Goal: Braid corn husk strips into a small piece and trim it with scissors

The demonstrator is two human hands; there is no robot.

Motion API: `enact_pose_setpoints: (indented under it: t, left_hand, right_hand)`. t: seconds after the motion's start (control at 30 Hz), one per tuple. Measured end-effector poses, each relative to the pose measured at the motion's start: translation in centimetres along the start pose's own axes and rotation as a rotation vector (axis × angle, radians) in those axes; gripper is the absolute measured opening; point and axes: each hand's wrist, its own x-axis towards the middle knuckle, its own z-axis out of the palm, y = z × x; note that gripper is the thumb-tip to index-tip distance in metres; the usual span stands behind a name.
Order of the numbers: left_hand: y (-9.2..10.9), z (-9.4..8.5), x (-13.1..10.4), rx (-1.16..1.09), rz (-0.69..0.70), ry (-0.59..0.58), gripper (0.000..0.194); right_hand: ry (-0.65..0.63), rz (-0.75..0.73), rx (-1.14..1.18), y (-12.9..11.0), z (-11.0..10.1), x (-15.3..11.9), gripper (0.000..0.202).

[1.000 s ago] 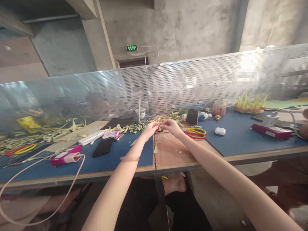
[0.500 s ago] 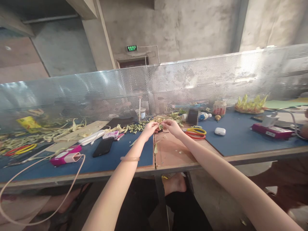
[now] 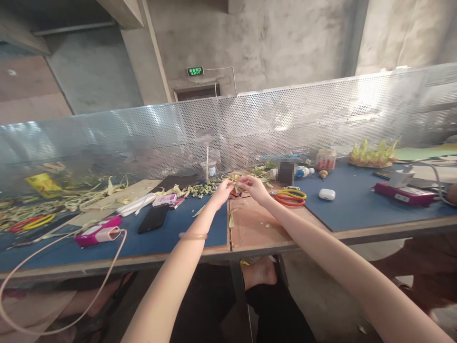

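My left hand (image 3: 222,194) and my right hand (image 3: 254,187) meet over the tan middle board of the worktable. Both are closed, fingertips pinching a small pale yellow-green plant sprig (image 3: 236,178) between them. The fingers partly cover it, so its exact form is hard to make out. Just behind lie more pale green stems and leaves (image 3: 266,170). Scissors with red and yellow handles (image 3: 291,196) rest to the right of my right hand. A heap of small green buds (image 3: 203,190) sits left of my left hand, and a loose leaf (image 3: 231,218) lies below.
To the left are a black phone (image 3: 153,218), a magenta box (image 3: 98,231) with a cable, and stems. On the right are a white earphone case (image 3: 326,194), a jar (image 3: 325,160) and a magenta tissue pack (image 3: 403,194). A perforated metal screen (image 3: 160,133) stands behind the table.
My hands stay together in nearly the same place, with the right fingers shifted slightly around the plant sprig. The things on the table have not moved.
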Motion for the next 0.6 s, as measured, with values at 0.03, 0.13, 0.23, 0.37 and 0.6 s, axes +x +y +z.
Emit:
enact_pose_setpoints:
  t: [0.03,0.13,0.23,0.37,0.6]
  left_hand:
    - [0.0,0.1,0.0,0.003,-0.004,0.009,0.028]
    - [0.0,0.3,0.2,0.02,-0.006,0.05,0.028]
    - [0.1,0.4,0.3,0.05,0.006,0.105,0.028]
    - [0.2,0.5,0.4,0.096,0.04,0.185,0.029]
    - [0.5,0.0,0.3,0.142,0.109,0.289,0.027]
  right_hand:
    - [0.005,-0.001,0.001,-0.1,0.1,0.0,0.022]
    - [0.027,-0.003,0.007,-0.2,0.5,0.0,0.022]
    - [0.057,-0.005,0.012,-0.2,0.9,0.0,0.021]
    - [0.065,-0.02,0.02,-0.2,1.3,0.1,0.021]
    - [0.0,-0.046,0.031,-1.0,1.4,-0.3,0.027]
